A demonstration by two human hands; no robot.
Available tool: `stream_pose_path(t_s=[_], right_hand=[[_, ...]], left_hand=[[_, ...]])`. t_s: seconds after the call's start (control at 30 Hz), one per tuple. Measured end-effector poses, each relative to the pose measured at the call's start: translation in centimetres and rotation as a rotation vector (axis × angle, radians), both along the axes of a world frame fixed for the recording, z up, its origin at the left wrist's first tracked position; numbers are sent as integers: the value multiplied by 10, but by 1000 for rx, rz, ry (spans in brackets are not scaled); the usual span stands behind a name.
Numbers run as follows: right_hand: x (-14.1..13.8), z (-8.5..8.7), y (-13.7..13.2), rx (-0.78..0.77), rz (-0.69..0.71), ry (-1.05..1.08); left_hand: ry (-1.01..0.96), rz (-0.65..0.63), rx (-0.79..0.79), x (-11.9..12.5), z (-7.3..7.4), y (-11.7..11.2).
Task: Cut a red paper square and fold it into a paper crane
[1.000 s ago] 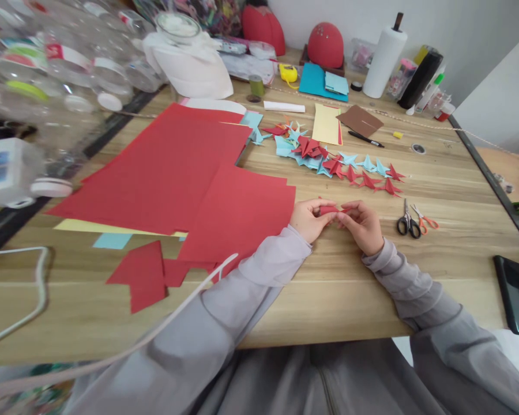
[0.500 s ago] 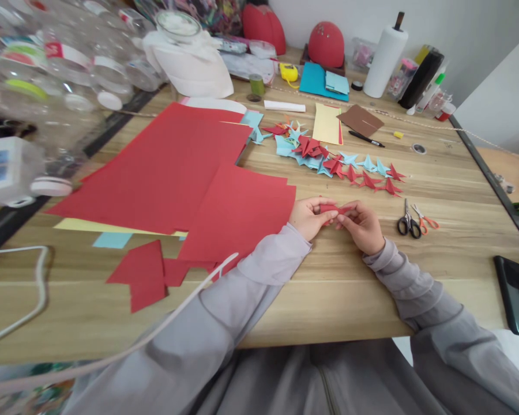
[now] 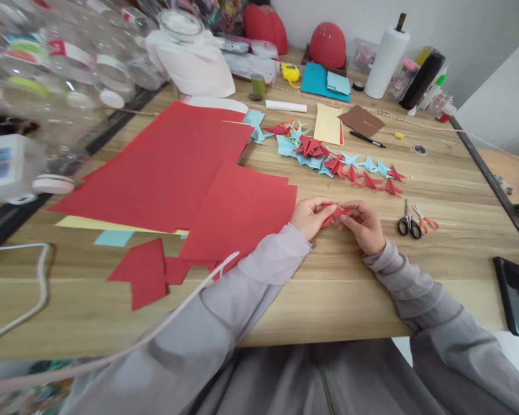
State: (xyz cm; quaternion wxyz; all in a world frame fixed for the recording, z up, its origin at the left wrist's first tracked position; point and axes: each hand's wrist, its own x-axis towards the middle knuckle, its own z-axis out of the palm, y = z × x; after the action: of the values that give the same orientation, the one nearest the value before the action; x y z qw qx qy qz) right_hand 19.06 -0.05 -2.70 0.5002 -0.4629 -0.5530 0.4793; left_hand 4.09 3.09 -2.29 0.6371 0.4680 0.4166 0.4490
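A small folded piece of red paper (image 3: 331, 215) is pinched between my two hands, just above the wooden table. My left hand (image 3: 309, 217) grips its left part, thumb on top. From the other side my right hand (image 3: 364, 225) holds the right end between thumb and fingers. The fingers cover much of the paper, so its full shape is hidden. Beyond my hands lie folded red paper cranes (image 3: 369, 181) and light blue paper cranes (image 3: 369, 163), several of each. Large red paper sheets (image 3: 242, 213) lie beside and partly under my left forearm.
Black-handled scissors (image 3: 409, 220) and orange-handled scissors (image 3: 424, 220) lie right of my right hand. A phone (image 3: 516, 297) is at the right edge. Smaller red paper pieces (image 3: 147, 274) lie front left. A white cable (image 3: 177, 314) crosses my left sleeve. Plastic bottles (image 3: 69, 63) crowd the far left.
My left thumb has shifted slightly on the red paper, and more of its surface shows between the hands. Both hands stay in nearly the same place.
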Motion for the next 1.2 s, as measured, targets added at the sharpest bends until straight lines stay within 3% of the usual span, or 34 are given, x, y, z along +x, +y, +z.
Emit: stream_pose_path(t_s=[0.13, 0.37, 0.6, 0.9, 1.07, 1.2], right_hand=[[1, 0, 1, -17, -33, 40], [1, -2, 1, 14, 1, 0], [1, 2, -1, 20, 24, -18], [4, -1, 0, -41, 91, 180], [1, 3, -1, -116, 98, 260], [2, 2, 0, -92, 105, 262]], left_hand=[[48, 40, 92, -1, 0, 2], [16, -26, 47, 1, -7, -1], [-17, -43, -6, 1, -4, -1], [-151, -108, -155, -4, 6, 1], [-181, -145, -144, -6, 9, 0], [-99, -95, -80, -4, 9, -3]])
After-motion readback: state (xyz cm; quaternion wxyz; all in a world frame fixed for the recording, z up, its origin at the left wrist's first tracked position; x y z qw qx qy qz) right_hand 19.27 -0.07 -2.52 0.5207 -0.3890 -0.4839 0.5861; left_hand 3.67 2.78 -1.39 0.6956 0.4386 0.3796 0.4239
